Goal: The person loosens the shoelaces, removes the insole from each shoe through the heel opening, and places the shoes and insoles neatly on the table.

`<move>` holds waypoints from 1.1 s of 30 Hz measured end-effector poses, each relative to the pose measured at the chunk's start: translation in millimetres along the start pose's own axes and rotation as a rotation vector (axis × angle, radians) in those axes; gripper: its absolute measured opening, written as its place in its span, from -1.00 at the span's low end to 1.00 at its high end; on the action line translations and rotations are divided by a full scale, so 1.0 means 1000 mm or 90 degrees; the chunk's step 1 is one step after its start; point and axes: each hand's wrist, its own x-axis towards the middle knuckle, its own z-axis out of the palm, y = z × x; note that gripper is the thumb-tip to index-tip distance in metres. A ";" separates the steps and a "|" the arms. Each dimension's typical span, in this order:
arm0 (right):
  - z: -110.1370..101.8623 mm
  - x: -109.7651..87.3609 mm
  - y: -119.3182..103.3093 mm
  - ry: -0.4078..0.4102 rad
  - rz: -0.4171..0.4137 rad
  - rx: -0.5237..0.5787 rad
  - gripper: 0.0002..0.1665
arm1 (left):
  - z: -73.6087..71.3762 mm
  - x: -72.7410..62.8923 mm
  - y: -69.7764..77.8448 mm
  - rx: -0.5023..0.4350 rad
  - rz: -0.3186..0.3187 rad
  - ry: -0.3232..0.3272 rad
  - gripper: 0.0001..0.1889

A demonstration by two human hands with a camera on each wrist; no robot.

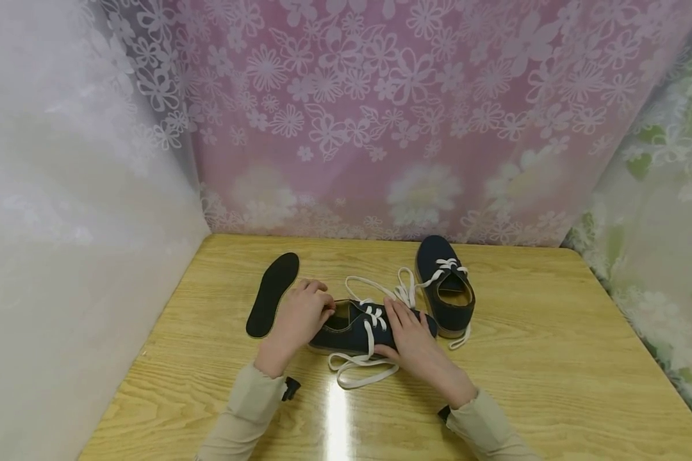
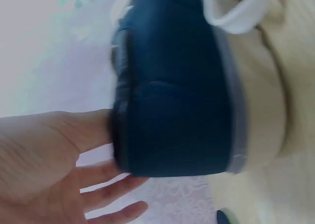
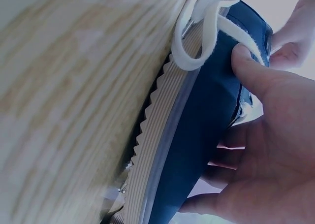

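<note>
A dark navy lace-up shoe (image 1: 346,339) lies sideways on the table, its toe to the right and its white laces loose. My left hand (image 1: 302,314) is at the heel opening, with its thumb and fingers bent at the collar; in the left wrist view the thumb meets the collar edge beside the heel (image 2: 177,120). Across the toe half, my right hand (image 1: 418,342) grips the upper. Its thumb presses the near side of the shoe (image 3: 197,120), while the other fingers reach over the top. The tips of the left fingers are partly hidden.
A black insole (image 1: 272,294) lies flat to the left of my left hand. The matching navy shoe (image 1: 435,256) stands behind on the right, toe pointing away. Flowered pink curtain (image 1: 352,128) hangs behind the wooden table (image 1: 553,352), with pale sheets at both sides.
</note>
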 end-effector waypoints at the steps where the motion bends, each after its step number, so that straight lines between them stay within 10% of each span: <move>1: 0.000 0.000 0.000 -0.003 0.002 0.000 0.05 | 0.003 0.001 0.000 0.007 0.003 -0.015 -0.96; 18: 0.002 0.000 0.001 -0.003 0.005 -0.002 0.04 | 0.012 0.009 0.011 0.071 -0.032 -0.112 -0.95; 33: 0.006 -0.001 0.002 0.022 0.003 -0.019 0.05 | 0.008 0.004 0.020 0.060 0.013 0.004 -0.69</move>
